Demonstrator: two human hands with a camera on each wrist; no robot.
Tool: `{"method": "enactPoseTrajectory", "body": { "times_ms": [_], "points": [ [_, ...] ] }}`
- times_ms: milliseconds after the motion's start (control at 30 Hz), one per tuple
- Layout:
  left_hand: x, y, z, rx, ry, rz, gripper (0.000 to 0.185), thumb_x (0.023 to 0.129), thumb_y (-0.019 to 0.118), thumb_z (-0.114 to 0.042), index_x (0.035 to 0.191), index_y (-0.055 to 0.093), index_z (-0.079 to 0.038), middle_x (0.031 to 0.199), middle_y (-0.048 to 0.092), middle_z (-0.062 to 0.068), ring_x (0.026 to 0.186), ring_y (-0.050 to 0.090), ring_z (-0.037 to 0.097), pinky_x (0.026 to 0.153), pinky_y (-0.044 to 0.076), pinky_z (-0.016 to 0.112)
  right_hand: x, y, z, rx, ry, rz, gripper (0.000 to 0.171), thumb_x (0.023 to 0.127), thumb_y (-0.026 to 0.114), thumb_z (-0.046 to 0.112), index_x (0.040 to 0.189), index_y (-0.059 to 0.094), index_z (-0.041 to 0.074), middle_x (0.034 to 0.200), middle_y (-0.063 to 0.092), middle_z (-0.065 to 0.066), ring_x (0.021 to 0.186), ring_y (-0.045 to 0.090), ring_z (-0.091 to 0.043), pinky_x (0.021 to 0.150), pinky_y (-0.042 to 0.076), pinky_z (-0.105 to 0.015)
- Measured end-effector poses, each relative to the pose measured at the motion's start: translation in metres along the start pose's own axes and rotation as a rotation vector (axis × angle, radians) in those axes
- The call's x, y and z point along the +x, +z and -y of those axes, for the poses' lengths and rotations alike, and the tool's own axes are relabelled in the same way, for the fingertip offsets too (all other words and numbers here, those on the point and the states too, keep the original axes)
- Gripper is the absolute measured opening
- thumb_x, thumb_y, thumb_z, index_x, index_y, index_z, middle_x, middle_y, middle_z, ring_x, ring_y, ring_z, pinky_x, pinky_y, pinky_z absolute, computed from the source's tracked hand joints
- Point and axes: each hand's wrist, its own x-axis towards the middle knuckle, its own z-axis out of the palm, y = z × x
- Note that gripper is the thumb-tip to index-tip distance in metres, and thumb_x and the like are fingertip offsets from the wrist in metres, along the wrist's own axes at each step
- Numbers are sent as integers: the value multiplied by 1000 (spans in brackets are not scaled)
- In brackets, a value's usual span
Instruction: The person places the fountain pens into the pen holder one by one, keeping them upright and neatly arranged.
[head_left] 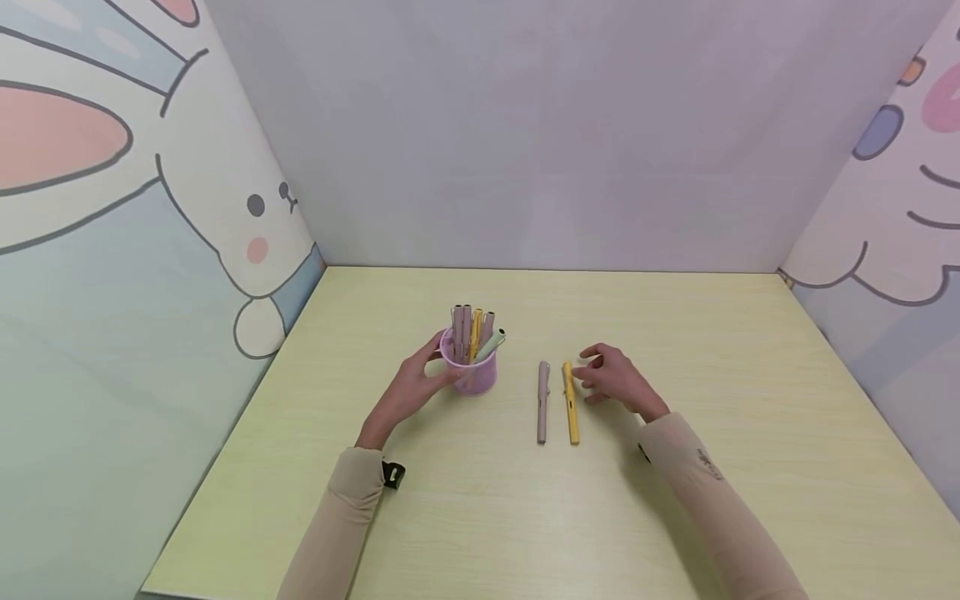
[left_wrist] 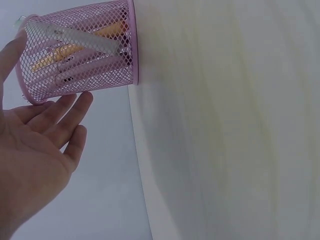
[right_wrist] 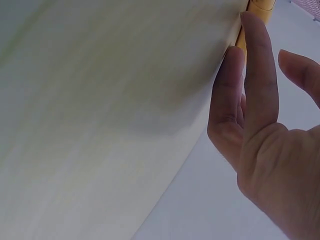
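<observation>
A pink mesh pen cup point(head_left: 477, 380) stands upright with several pens inside: mauve pens point(head_left: 459, 333), a yellow pen point(head_left: 476, 332) and a pale green pen point(head_left: 491, 345) leaning to the right. My left hand point(head_left: 411, 385) holds the cup near its rim from the left, thumb at the front, other fingers at the far side. Right of the cup, a mauve pen point(head_left: 543, 403) and a yellow pen point(head_left: 572, 405) lie side by side on the table. By the yellow pen's upper end is my right hand point(head_left: 617, 377), fingers parted, gripping nothing; the right wrist view shows fingertips beside the pen.
The pale wooden table point(head_left: 735, 367) meets a plain grey-lilac wall point(head_left: 525, 142) at the back. Panels with cartoon animals rise at left point(head_left: 112, 292) and right point(head_left: 892, 208). A small black strap piece point(head_left: 393, 475) shows at my left cuff.
</observation>
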Motion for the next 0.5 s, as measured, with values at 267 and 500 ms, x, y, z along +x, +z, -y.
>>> {"method": "enactPoseTrajectory", "body": {
  "times_ms": [267, 500],
  "points": [
    [0, 0, -1, -2, 7, 5, 76, 100, 70, -38, 164, 32, -23, 150, 55, 12, 140, 47, 36, 111, 35, 66, 1, 3, 1, -15, 3, 8, 51, 100, 66, 10, 140, 43, -13, 115, 55, -23, 94, 62, -29, 72, 62, -37],
    [0, 1, -1, -4, 0, 7, 76, 100, 70, -37, 164, 32, -22, 150, 55, 12, 140, 47, 36, 111, 35, 65, 3, 8, 2, -43, 10, 1, 51, 98, 69, 8, 138, 46, -13, 112, 56, -23, 91, 63, -27, 69, 62, -35]
  ]
}}
